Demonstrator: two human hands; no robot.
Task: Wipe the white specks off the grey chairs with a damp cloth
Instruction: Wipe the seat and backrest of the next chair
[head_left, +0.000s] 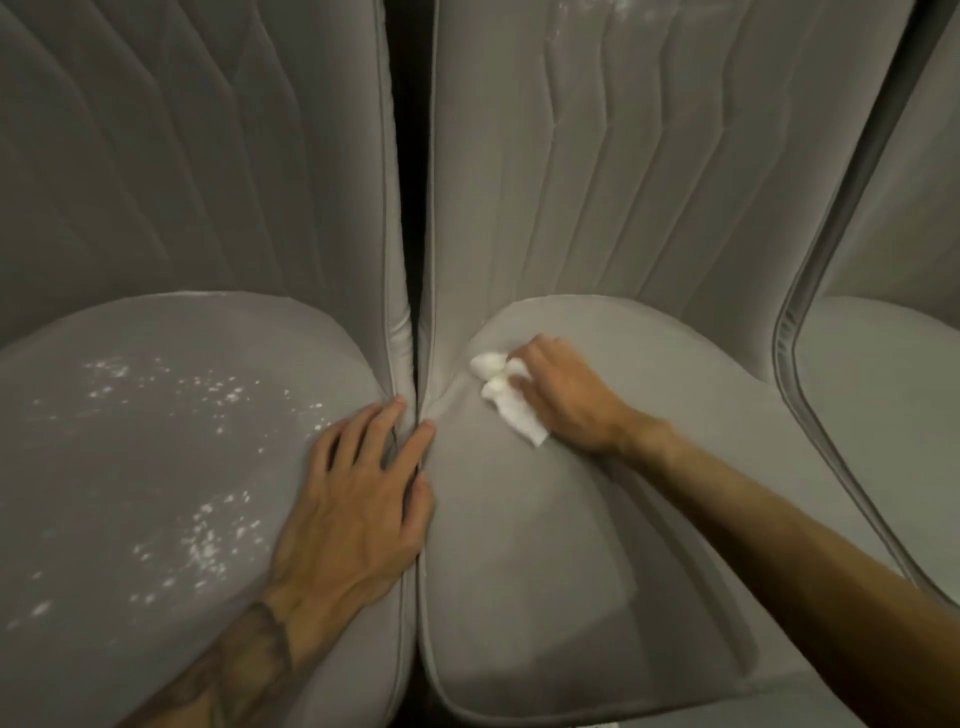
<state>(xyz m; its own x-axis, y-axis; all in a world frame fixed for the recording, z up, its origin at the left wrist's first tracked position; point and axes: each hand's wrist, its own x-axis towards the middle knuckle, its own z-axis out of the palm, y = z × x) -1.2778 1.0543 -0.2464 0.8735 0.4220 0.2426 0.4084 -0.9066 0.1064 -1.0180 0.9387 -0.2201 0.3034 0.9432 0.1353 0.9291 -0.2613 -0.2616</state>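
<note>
My right hand (563, 397) holds the cloth (506, 397), fingers curled over it, at the middle seat (545, 545) back corner; that seat looks clean. My left hand (353, 499) rests spread on the left seat (104, 467), its specks (208, 540) unwiped.

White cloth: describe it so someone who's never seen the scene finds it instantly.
In the row of grey seats, find the middle chair. At the back left corner of its cushion, the right hand holds the white cloth. It is one crumpled wad, unlike the scattered white specks on the left chair.
</note>
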